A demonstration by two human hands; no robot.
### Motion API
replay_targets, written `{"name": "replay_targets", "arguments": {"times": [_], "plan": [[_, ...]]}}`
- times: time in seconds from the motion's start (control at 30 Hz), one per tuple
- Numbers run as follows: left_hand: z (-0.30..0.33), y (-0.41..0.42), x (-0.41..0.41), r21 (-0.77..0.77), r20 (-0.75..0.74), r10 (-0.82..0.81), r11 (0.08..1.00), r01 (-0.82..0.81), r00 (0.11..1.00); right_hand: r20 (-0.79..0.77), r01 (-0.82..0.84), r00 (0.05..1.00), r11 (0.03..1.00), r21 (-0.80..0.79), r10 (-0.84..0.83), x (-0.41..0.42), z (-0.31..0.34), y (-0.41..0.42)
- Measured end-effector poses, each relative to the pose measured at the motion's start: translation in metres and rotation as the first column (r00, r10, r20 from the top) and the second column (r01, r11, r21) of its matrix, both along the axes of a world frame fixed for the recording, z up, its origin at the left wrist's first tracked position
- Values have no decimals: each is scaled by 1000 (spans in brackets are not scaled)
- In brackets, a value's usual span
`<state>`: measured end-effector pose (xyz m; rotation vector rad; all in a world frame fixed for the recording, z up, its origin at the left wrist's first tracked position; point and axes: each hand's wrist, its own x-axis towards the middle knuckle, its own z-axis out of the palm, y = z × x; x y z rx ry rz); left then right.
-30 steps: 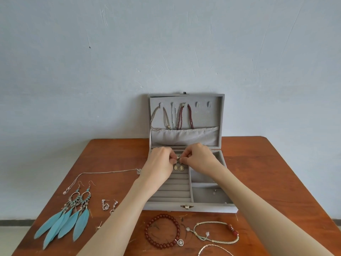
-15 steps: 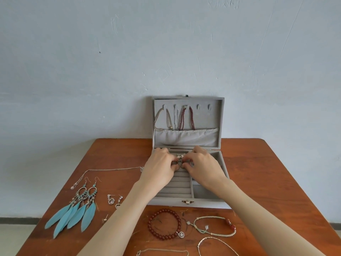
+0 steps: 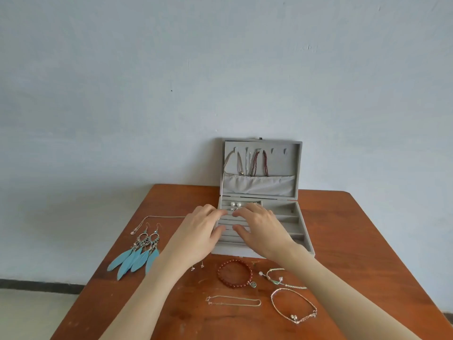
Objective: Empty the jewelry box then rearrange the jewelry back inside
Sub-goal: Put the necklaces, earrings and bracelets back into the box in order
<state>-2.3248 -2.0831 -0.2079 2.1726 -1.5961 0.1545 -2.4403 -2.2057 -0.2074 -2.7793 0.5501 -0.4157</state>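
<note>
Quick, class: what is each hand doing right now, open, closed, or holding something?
Left hand: open, empty, over the jewelry box.
Right hand: open, empty, over the box too.

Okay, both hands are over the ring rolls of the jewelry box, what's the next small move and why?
Probably draw the left hand back to the feather earrings lying left of the jewelry box. Both hands look empty, pearl studs already sit in the back row, and bracelets wait in front.
</note>
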Motion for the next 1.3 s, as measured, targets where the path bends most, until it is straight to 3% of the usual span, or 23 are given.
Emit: {"name": "replay_targets", "arguments": {"times": [0.3, 0.57, 0.8, 1.07, 1.17, 1.3], "plan": [[-23, 80, 43, 79, -81, 235, 970, -229, 969, -67, -74, 995, 997, -38, 71, 32, -12, 57], [-36, 79, 50, 95, -150, 290, 956, -278, 945, -66, -5, 998, 995, -97, -2, 60, -26, 78], [-33, 62, 54, 152, -75, 317, 941, -304, 945, -91, 63, 994, 996, -63, -69, 74, -28, 78], [-25, 53, 47, 226, -229, 342, 929, -292, 911, -144, 58, 988, 998, -14, -60, 80, -23, 75], [-23, 51, 47, 270, -259, 363, 917, -294, 895, -82, 64, 995, 997, 53, -60, 74, -23, 73], [-20, 49, 48, 315, -321, 391, 903, -292, 863, 106, -30, 994, 947, 321, -4, 59, -14, 64]]}}
